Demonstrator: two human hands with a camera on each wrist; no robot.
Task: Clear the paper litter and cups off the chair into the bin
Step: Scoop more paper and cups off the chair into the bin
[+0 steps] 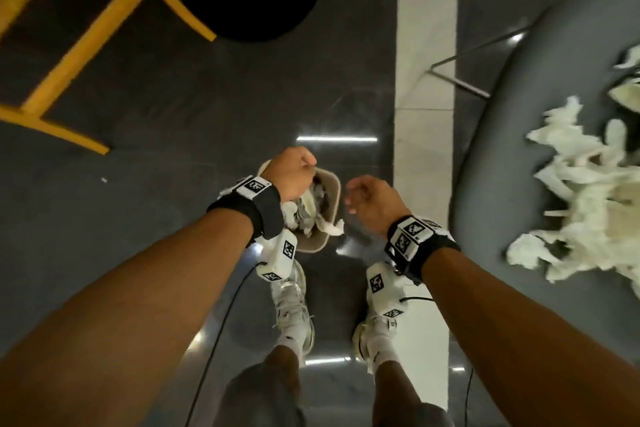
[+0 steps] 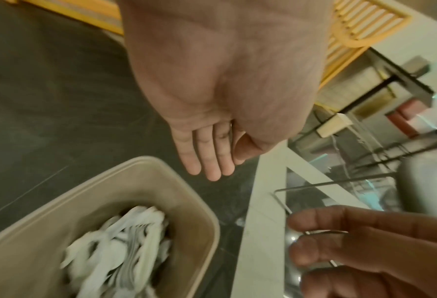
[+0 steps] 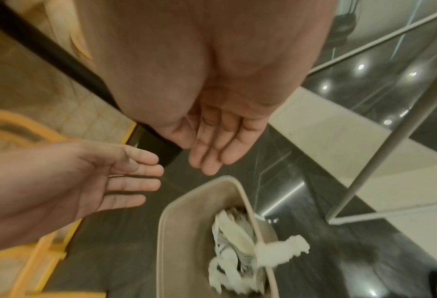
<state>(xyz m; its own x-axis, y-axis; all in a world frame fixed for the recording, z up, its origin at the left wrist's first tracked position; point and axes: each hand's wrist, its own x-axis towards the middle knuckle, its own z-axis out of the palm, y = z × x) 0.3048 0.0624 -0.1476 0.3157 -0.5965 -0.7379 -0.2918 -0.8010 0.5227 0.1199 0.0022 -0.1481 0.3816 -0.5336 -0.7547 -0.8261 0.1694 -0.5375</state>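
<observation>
Beige bin (image 1: 330,180), left hand (image 1: 292,173) above, fingers straight

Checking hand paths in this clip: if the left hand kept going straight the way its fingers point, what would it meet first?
Probably the dark floor just beyond the bin's far rim. The left hand, open and empty, points past the bin rather than into it; depth is unclear.

Two bare forearms reach forward and down, each with a black wrist strap. The left hand (image 1: 292,173) hangs above the beige bin (image 1: 334,180), fingers straight, palm empty. The right hand (image 1: 374,201) hovers just right of the bin, fingers loosely extended, holding nothing.
</observation>
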